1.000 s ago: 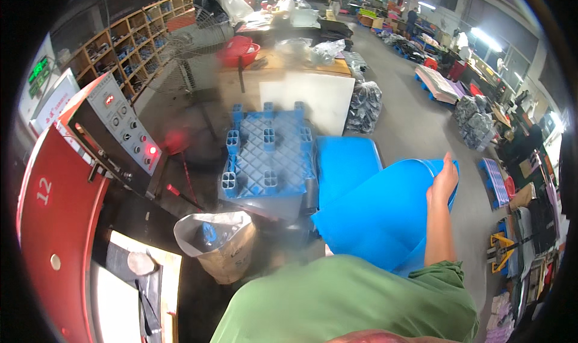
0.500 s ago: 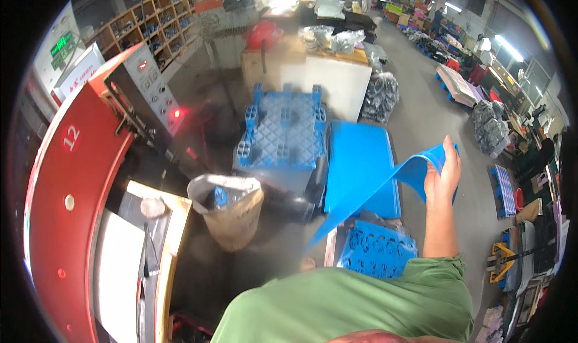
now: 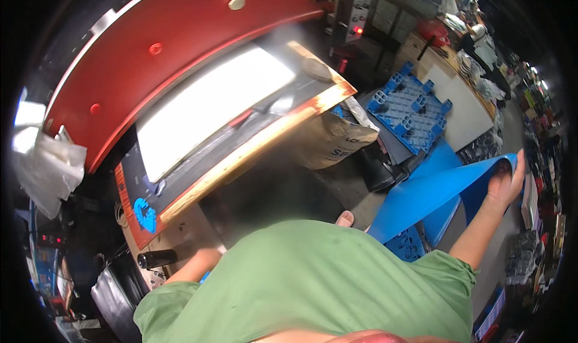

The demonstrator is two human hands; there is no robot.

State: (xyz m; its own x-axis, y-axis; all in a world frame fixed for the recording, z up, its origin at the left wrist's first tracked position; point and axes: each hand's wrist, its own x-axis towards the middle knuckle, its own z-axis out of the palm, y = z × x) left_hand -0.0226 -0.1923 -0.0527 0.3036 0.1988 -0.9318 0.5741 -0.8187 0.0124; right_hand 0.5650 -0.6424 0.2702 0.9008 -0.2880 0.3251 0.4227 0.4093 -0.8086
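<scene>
Sheet [image 3: 433, 192] now beside workbench [image 3: 241, 156].

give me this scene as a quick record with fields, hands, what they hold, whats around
right hand: right hand raised out to the side, fingers gripping the edge of a blue flexible sheet
left hand: hidden below the green shirt; only the left forearm shows
sheet: bends down from the hand toward the floor
ahead: red machine with a lit white work surface edged by a wooden board
beside machine: open brown sack
floor: blue plastic pallet, flat blue sheets
</scene>
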